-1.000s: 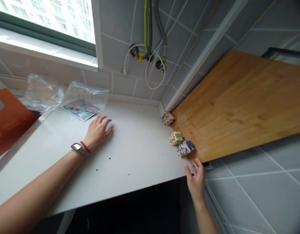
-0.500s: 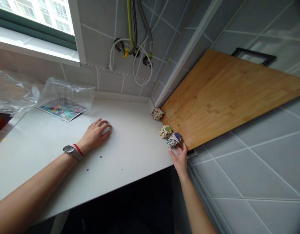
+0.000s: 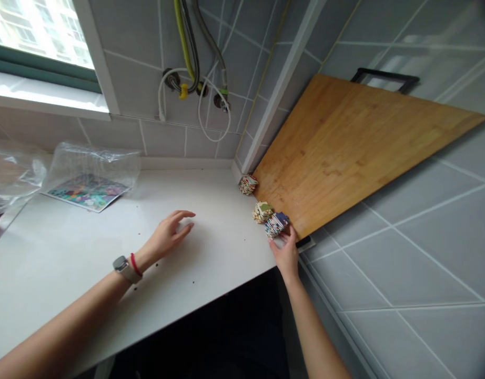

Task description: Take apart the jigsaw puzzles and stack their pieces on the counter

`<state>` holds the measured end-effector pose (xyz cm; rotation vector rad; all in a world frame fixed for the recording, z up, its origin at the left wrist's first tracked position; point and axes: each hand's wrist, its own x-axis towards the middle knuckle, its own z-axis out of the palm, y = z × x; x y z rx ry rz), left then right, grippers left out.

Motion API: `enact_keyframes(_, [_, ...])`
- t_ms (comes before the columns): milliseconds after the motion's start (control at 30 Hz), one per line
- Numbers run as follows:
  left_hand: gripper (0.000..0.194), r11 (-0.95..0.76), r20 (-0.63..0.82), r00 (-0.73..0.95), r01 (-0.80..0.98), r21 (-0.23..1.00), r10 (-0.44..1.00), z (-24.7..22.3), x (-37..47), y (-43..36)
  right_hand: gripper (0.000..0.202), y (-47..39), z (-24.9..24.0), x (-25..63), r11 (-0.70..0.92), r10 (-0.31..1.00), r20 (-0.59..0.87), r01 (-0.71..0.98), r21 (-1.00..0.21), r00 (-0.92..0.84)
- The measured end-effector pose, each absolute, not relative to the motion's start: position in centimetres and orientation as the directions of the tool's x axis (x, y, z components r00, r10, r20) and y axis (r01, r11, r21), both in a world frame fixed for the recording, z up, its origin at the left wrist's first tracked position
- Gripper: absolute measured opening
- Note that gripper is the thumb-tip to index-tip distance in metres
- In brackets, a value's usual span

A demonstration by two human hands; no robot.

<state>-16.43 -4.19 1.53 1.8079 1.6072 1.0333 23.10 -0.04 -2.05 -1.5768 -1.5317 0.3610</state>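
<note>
My right hand (image 3: 285,255) is at the counter's right end, with thumb and fingers closed around the near side of a blue-topped stack of jigsaw puzzle pieces (image 3: 276,225). Touching or very close to that stack is another one with a green and cream top (image 3: 262,211). A third, reddish stack (image 3: 248,184) sits farther back in the corner. My left hand (image 3: 170,233) is over the middle of the white counter (image 3: 219,210), fingers apart, holding nothing. A watch and a red band circle that wrist.
A wooden board (image 3: 337,152) leans against the tiled wall behind the stacks. On the left, a clear plastic bag (image 3: 96,160) lies over a colourful picture sheet (image 3: 90,192). Hoses (image 3: 183,42) hang above the counter. Small dark bits dot its surface.
My left hand has moved right across the counter, and its fingers have stretched out more. My right hand stays at the blue-topped stack. The whole view has shifted slightly.
</note>
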Motion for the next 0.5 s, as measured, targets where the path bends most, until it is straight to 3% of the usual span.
enact_keyframes(133, [0.055,0.038,-0.062,0.228,0.108,0.993,0.972,3.7,-8.3,-3.1,0.069,-0.1,-2.3,22.7,0.171,0.876,0.435,0.706,-0.687,0.211])
enact_keyframes(267, [0.057,0.394,-0.296,0.412,-0.175,0.902,0.862,5.2,-0.5,0.0,0.056,-0.4,-2.1,22.7,0.101,0.875,0.427,0.776,-0.623,0.229])
enact_keyframes(500, [0.06,0.494,-0.396,0.455,-0.117,0.861,0.798,5.7,5.9,3.8,0.049,-1.0,-0.7,23.0,-0.027,0.935,0.277,0.823,-0.568,0.222])
